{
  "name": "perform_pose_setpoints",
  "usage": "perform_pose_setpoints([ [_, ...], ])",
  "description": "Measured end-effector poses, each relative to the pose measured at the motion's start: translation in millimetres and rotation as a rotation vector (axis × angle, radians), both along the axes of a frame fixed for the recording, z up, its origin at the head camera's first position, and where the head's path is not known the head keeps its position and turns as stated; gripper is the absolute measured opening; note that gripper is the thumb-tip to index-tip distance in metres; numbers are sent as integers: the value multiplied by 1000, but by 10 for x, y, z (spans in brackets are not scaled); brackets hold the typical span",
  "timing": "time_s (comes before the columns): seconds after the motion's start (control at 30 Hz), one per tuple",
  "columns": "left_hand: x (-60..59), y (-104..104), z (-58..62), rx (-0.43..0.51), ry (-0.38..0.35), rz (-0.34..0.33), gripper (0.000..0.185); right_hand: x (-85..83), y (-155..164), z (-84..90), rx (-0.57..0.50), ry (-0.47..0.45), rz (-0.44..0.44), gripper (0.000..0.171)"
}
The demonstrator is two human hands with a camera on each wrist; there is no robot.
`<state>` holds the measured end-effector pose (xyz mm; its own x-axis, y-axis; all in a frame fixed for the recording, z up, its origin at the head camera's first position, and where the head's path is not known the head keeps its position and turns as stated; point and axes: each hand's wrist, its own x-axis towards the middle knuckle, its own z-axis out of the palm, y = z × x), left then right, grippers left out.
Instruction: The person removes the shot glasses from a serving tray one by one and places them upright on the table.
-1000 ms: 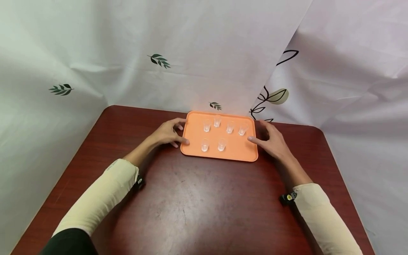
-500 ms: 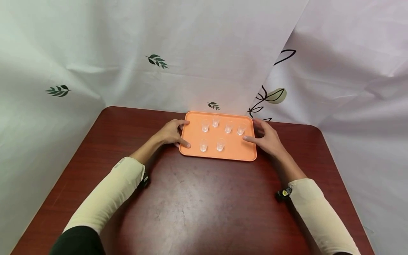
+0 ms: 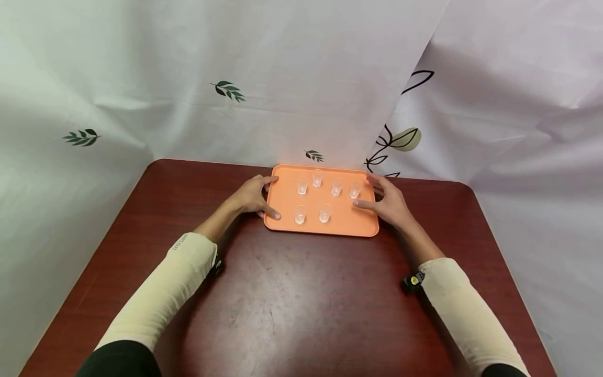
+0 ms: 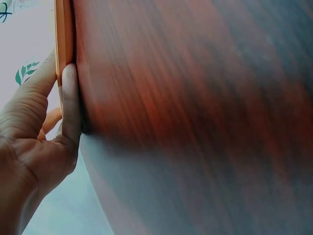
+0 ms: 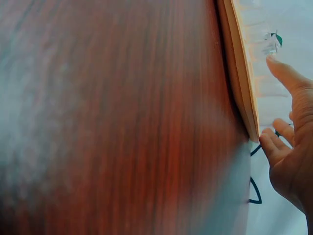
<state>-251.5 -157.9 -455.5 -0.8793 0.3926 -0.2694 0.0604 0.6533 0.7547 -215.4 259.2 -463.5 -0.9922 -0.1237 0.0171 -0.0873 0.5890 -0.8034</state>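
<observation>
Both your hands have closed in on the orange tray (image 3: 348,222), which sits at the table's (image 3: 292,298) far edge carrying six small clear cups (image 3: 323,212). Your left hand (image 3: 252,196) grips its left rim, thumb over the lip; your right hand (image 3: 388,203) clasps the right rim, balancing the load.

Your right hand (image 5: 291,147) sits at the frame's right edge, thumb stretched over the orange tray (image 5: 239,83), fingertips (image 5: 270,142) curled at its near corner beside the rim. Tray seen edge-on, lying on the dark red-brown surface (image 5: 117,117) (wood grain blurred). Clear small cups (image 5: 266,44) show faintly above the rim. Pale cloth with dark line print (image 5: 254,188) lies behind your hand.
</observation>
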Motion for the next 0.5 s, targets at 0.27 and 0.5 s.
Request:
perform_pose_setpoints([
  [0.27, -13, 44, 40, -27, -1, 9, 128, -51, -54, -24, -107, 5, 1, 85],
  [0.5, -15, 57, 44, -60, -5, 12, 127, -103, -130, -61, -156, 47, -12, 57],
])
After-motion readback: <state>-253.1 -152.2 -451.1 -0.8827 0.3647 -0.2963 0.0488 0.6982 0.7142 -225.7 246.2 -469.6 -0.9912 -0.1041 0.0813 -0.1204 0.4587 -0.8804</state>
